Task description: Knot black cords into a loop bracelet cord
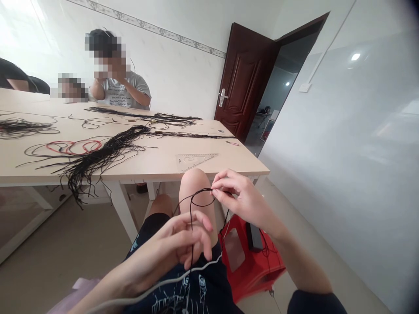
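My right hand (244, 198) is raised over my knee, its thumb and fingertips pinching a thin black cord (191, 211). Beside those fingertips the cord forms a small loop. One strand drops from the loop past the fingers of my left hand (183, 237), and another runs off to the left. My left hand hovers lower, over my lap, with loosely bent fingers spread apart. The strand crosses these fingers without a visible grip. Below my right hand, more black cord hangs near a red plastic stool (255, 272).
On the table (157, 163) lie a bundle of black cords (108, 150), red cord (73, 148), a clear set square (193, 161) and a small pinkish tool (233, 143). A co-worker (122, 87) sits across. A pale cable (157, 285) crosses my lap. Behind stands an open door (245, 78).
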The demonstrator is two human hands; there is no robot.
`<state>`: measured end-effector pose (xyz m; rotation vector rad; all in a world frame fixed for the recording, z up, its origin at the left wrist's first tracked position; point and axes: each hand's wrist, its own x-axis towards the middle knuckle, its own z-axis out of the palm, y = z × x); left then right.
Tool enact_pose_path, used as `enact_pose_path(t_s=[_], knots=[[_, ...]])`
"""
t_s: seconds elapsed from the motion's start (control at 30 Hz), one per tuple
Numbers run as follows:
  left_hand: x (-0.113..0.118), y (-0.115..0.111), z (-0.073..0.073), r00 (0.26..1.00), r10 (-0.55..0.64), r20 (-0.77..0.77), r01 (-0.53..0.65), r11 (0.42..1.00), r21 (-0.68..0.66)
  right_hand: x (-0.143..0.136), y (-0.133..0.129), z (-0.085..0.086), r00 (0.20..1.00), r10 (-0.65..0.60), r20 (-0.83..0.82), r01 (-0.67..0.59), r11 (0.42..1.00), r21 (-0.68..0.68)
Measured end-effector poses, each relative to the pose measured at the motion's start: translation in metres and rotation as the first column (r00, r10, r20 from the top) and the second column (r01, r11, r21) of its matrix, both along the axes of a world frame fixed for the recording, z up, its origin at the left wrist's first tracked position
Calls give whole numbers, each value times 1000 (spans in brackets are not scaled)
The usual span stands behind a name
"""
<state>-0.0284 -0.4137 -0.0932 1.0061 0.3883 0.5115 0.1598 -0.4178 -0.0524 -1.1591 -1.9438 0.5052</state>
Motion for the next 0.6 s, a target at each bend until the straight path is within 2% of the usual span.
enact_pose_path(t_s=[0.1, 0.23, 0.43, 0.6], knots=[[7, 7, -3, 981, 190, -39, -186, 978, 89, 0, -1, 1, 1000, -3, 13, 3, 1000, -18], [11, 9, -5, 924, 380, -43, -362, 904, 227, 0, -2, 1, 1000, 5, 25, -4, 1000, -19], [15, 13, -12, 879, 475, -40, -422, 815, 397, -4, 0, 2, 997, 27, 69, -25, 999, -38], [29, 12, -22, 825, 565, 24, -537, 770, 345, -8, 3, -1, 993, -4, 120, 2, 1000, 19]])
